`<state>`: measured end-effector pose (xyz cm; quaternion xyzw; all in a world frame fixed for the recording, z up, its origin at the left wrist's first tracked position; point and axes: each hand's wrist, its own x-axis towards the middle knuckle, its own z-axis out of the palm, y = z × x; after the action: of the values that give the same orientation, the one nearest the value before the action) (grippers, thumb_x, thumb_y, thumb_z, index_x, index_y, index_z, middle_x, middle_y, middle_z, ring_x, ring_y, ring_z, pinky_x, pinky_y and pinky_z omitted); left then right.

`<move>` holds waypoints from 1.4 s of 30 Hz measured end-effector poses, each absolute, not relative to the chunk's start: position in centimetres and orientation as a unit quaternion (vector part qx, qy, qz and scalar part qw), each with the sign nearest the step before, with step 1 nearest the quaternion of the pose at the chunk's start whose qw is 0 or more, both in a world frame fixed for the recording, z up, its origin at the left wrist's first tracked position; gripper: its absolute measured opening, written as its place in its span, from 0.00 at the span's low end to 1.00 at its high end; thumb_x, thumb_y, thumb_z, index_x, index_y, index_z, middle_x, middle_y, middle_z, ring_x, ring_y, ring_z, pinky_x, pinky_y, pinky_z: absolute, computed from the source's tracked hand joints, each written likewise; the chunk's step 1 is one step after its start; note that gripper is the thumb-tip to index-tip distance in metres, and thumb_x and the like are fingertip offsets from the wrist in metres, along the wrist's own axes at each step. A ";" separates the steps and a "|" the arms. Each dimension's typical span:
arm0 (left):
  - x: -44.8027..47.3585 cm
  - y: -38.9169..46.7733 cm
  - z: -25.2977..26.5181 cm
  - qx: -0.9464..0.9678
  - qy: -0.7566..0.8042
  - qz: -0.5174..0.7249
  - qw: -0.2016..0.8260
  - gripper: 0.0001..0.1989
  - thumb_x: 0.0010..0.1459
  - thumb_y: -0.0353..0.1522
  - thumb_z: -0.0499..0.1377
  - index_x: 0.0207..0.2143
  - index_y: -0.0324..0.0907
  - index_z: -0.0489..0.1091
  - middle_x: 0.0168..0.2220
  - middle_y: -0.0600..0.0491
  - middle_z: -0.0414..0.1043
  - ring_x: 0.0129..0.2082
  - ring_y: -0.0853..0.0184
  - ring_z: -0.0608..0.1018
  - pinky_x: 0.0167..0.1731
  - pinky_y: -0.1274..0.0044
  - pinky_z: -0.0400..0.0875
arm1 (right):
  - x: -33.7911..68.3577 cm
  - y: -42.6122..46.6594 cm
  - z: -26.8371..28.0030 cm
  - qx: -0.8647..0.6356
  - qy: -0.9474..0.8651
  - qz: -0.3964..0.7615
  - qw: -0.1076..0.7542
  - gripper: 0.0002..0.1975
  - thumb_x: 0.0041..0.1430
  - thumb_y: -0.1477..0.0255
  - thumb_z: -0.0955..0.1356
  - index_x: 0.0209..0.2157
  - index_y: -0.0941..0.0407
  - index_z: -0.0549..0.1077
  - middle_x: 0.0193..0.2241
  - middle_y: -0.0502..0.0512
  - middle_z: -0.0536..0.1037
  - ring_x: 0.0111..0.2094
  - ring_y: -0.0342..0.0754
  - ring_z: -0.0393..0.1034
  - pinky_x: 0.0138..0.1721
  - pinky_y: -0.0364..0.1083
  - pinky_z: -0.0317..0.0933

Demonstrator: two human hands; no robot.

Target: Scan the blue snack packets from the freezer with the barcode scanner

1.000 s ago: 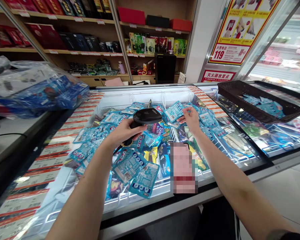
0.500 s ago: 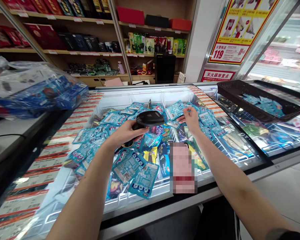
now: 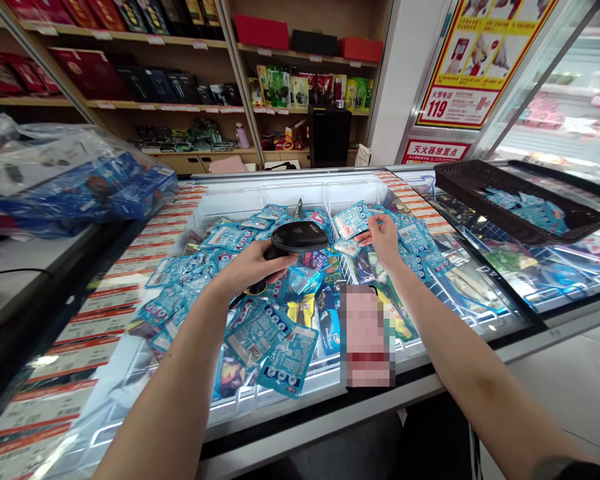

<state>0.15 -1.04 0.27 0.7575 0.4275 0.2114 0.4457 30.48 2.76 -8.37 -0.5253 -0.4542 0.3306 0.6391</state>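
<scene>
My left hand [image 3: 253, 267] grips a black handheld barcode scanner [image 3: 297, 238], its head pointing right over an open chest freezer [image 3: 260, 413]. My right hand [image 3: 384, 239] pinches a light-blue snack packet [image 3: 351, 221] by its edge, holding it tilted just right of the scanner head. Both hands hover over a heap of several similar blue packets [image 3: 260, 330] lying in the freezer.
A black plastic basket [image 3: 517, 200] with a few blue packets sits on the freezer's glass lid at right. A plastic-wrapped bundle of blue goods [image 3: 75, 180] lies on the left counter. Wooden shelves [image 3: 180, 107] of boxed goods stand behind. A blurred pink rectangle [image 3: 366, 337] covers the freezer's front edge.
The scanner has shifted slightly right and lower toward the packet. My right hand keeps holding the blue packet, tilting it a little; otherwise the scene is the same.
</scene>
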 end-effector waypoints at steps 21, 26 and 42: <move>-1.1 -0.2 -0.1 0.654 0.513 0.415 0.370 0.13 0.52 0.41 0.59 0.27 0.41 0.64 0.17 0.56 0.65 0.16 0.73 0.65 0.19 0.80 0.58 | 33.7 2.5 -7.5 -0.611 -0.451 0.115 0.641 0.29 0.60 0.48 0.60 0.50 0.58 0.62 0.25 0.57 0.76 0.25 0.55 0.74 0.32 0.55 0.68; -1.8 0.0 0.3 0.626 0.527 0.441 0.368 0.13 0.52 0.40 0.60 0.25 0.41 0.63 0.18 0.56 0.66 0.16 0.73 0.66 0.18 0.80 0.58 | 34.3 2.8 -8.1 -0.639 -0.484 0.054 0.596 0.23 0.63 0.55 0.60 0.49 0.59 0.65 0.27 0.57 0.76 0.28 0.55 0.74 0.40 0.57 0.66; -2.6 0.5 0.3 0.572 0.534 0.490 0.384 0.12 0.49 0.38 0.62 0.29 0.40 0.65 0.20 0.56 0.67 0.16 0.75 0.66 0.16 0.80 0.58 | 32.5 2.0 -7.2 -0.707 -0.573 -0.160 0.382 0.17 0.60 0.67 0.64 0.49 0.58 0.72 0.57 0.68 0.64 0.58 0.65 0.53 0.55 0.66 0.50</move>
<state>-2.58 0.55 0.27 0.5716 0.5344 0.4899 0.3843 32.45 1.95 -7.22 -0.7073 -0.5730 -0.1598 0.3818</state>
